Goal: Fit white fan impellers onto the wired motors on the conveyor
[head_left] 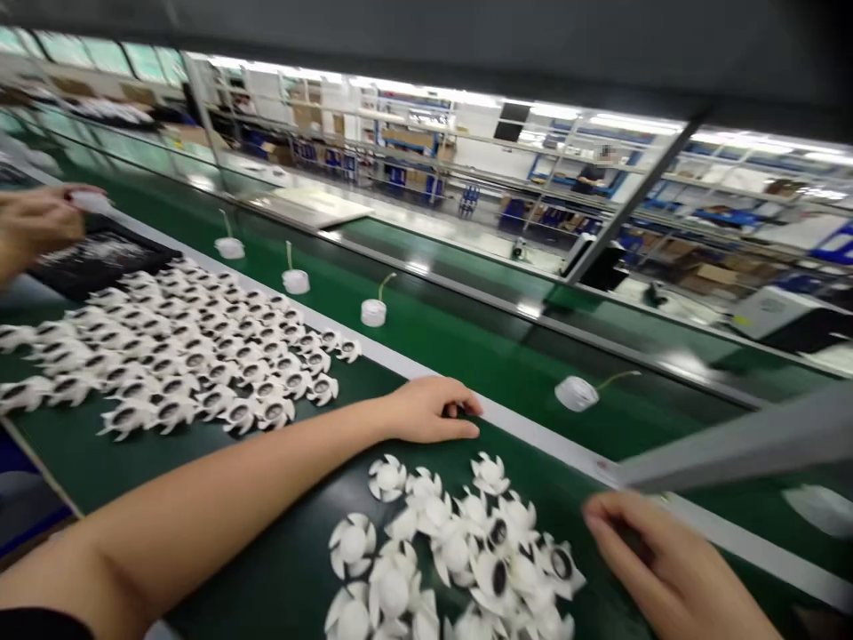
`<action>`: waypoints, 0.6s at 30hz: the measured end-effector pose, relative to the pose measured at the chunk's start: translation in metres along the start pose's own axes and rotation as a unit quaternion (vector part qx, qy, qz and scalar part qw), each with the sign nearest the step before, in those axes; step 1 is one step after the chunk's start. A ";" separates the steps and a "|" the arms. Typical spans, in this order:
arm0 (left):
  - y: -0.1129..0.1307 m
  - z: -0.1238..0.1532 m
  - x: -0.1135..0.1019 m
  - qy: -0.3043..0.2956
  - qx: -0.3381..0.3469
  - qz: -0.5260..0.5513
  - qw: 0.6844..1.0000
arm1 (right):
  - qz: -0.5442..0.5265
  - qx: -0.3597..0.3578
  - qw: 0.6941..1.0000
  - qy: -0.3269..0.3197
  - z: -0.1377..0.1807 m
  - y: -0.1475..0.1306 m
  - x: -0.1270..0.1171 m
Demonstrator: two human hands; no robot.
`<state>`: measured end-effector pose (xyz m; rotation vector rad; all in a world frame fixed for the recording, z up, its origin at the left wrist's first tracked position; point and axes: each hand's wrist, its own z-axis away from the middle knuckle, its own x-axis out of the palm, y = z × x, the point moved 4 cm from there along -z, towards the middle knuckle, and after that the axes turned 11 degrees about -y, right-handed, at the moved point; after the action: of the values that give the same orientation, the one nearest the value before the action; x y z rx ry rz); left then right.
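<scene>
left arm (pixel 200 516) lies across the lower part of the head view, and the left hand (pixel 430 411) rests beside a white strip (pixel 526 436) along the green conveyor belt (pixel 267 578), its fingers a little curled and holding nothing that i can see. right hand (pixel 666 564) is low at the right side, near a loose pile of white plastic fan wheels (pixel 453 551), with fingers bent together; i cannot tell if they grasp something. farther left, many more fan wheels (pixel 179 347) lie in close rows and look already arranged, while the near pile is not yet in order. another person's hand (pixel 33 222) at the left edge pinches a white piece (pixel 90 203) above a black mat (pixel 99 258). small white cups with thin stalks (pixel 373 311) sit on the belt, and behind are shelves (pixel 413 151) with boxes.
</scene>
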<state>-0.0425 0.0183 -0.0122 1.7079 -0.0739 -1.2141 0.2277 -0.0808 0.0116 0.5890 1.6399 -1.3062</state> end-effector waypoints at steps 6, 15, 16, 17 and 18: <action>0.031 0.006 0.015 -0.099 0.176 -0.009 0.979 | -0.064 0.015 0.994 -0.087 -0.057 -0.037 0.000; 0.031 -0.002 0.020 -0.156 0.174 -0.038 0.972 | -0.174 0.055 0.974 -0.134 -0.063 -0.019 0.024; 0.031 -0.003 0.020 -0.144 0.166 -0.040 0.975 | -0.184 0.063 0.971 -0.139 -0.063 -0.017 0.024; 0.030 -0.003 0.021 -0.131 0.156 -0.045 0.978 | -0.190 0.068 0.969 -0.141 -0.063 -0.017 0.025; 0.029 -0.004 0.022 -0.117 0.146 -0.050 0.981 | -0.193 0.070 0.968 -0.141 -0.063 -0.017 0.025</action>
<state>-0.0156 -0.0053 -0.0055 1.8278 -0.3271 -1.5358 0.1793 -0.0315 -0.0014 0.1518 1.4772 -1.7134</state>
